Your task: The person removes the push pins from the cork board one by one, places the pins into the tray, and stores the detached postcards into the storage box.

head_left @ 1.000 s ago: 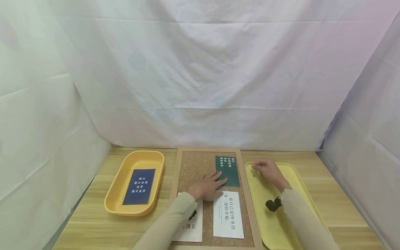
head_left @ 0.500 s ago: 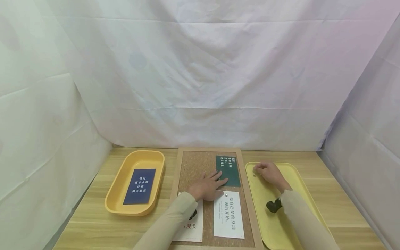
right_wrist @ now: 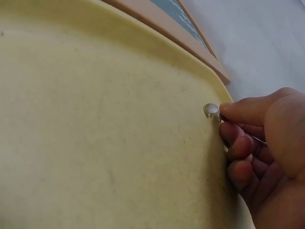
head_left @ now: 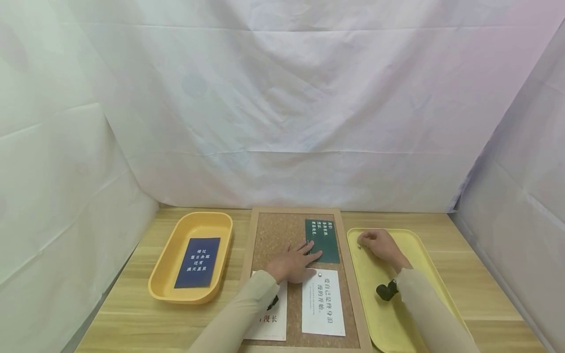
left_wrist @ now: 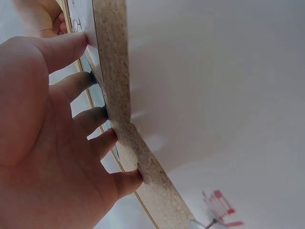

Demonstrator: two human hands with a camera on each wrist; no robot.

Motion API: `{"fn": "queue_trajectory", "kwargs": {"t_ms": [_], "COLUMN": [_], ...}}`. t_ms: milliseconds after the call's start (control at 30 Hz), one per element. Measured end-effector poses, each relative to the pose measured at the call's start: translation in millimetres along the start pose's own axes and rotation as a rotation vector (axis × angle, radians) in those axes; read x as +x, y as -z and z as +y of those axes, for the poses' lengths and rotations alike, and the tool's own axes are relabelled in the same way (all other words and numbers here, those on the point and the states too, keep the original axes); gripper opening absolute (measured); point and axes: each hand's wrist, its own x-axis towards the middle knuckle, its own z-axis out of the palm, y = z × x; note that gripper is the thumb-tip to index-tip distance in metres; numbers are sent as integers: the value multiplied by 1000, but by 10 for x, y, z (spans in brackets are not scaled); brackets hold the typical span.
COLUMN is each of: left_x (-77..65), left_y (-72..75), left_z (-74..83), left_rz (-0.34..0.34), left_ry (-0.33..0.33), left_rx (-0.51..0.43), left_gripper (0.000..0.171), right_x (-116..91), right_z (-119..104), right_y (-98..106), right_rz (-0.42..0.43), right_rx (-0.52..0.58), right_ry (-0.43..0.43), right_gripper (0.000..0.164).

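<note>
My left hand point(head_left: 291, 264) lies spread on the cork board point(head_left: 273, 230), its fingertips over the left edge of a green card point(head_left: 326, 245). Its thumb touches a white card point(head_left: 324, 306) beside a silver thumbtack point(head_left: 320, 275). In the left wrist view the fingers are apart, pressing down. My right hand point(head_left: 381, 245) is at the far left corner of the yellow tray point(head_left: 384, 314). In the right wrist view, thumb and forefinger pinch a small metal thumbtack, mostly hidden by the fingertips. Another silver thumbtack point(right_wrist: 210, 109) is right beside them.
An orange-yellow bin point(head_left: 156, 284) with a dark blue card point(head_left: 197, 262) in it stands left of the board. Another white card point(head_left: 273, 331) with red characters lies under my left forearm. White cloth point(head_left: 282, 122) encloses the back and sides of the wooden table point(head_left: 119, 314).
My right hand has shifted slightly toward me and to the right over the tray's far left corner. The left hand stays in place on the board.
</note>
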Motion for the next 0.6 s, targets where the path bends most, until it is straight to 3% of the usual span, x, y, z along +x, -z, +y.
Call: {"fn": "queue_trajectory", "kwargs": {"t_ms": [600], "left_x": [-18], "left_y": [20], "left_z": [11], "left_rz": [-1], "left_ry": [1], "left_rx": [-10], "left_gripper": [54], "right_x": [-8], "right_z": [5], "right_y": [-2], "right_rz": [11], "right_rx": [-23], "right_ry": [42], "right_gripper": [17]}}
